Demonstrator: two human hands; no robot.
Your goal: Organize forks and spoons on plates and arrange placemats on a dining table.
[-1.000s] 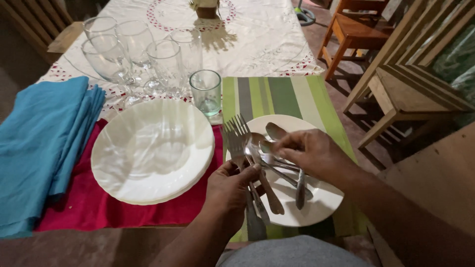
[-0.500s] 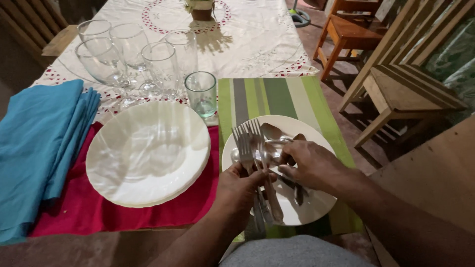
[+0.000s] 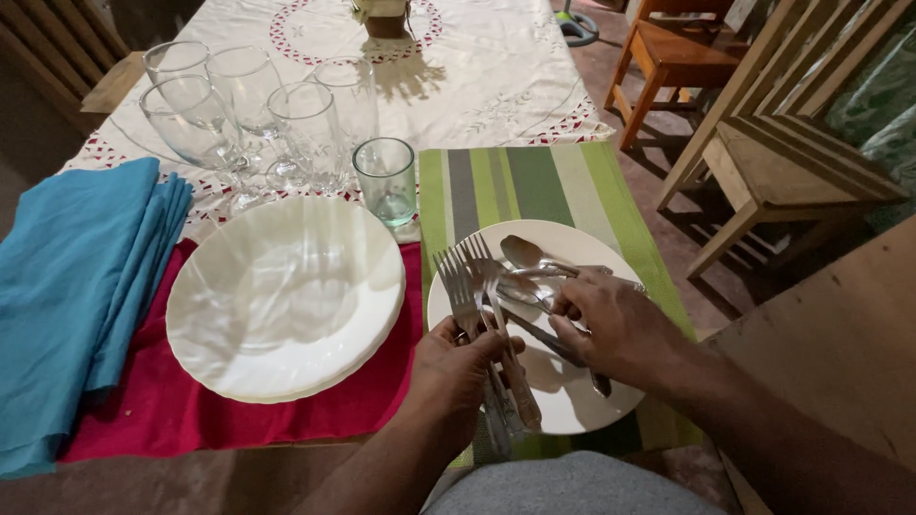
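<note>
Left hand (image 3: 448, 367) grip clamped on forks (image 3: 468, 286), right hand (image 3: 611, 329) grip pinching spoons (image 3: 534, 272) over plate (image 3: 572, 405)

I see no packages, labels, signs or screens anywhere in front of me.

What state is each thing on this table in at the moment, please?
Left hand: closed in a grip on the forks.
Right hand: fingers on the spoons lying on the small plate.
Stacked white plates: empty.
Green tumbler: upright, empty.
Stemmed glasses: upright, empty.
Blue napkins: folded, stacked.
</note>
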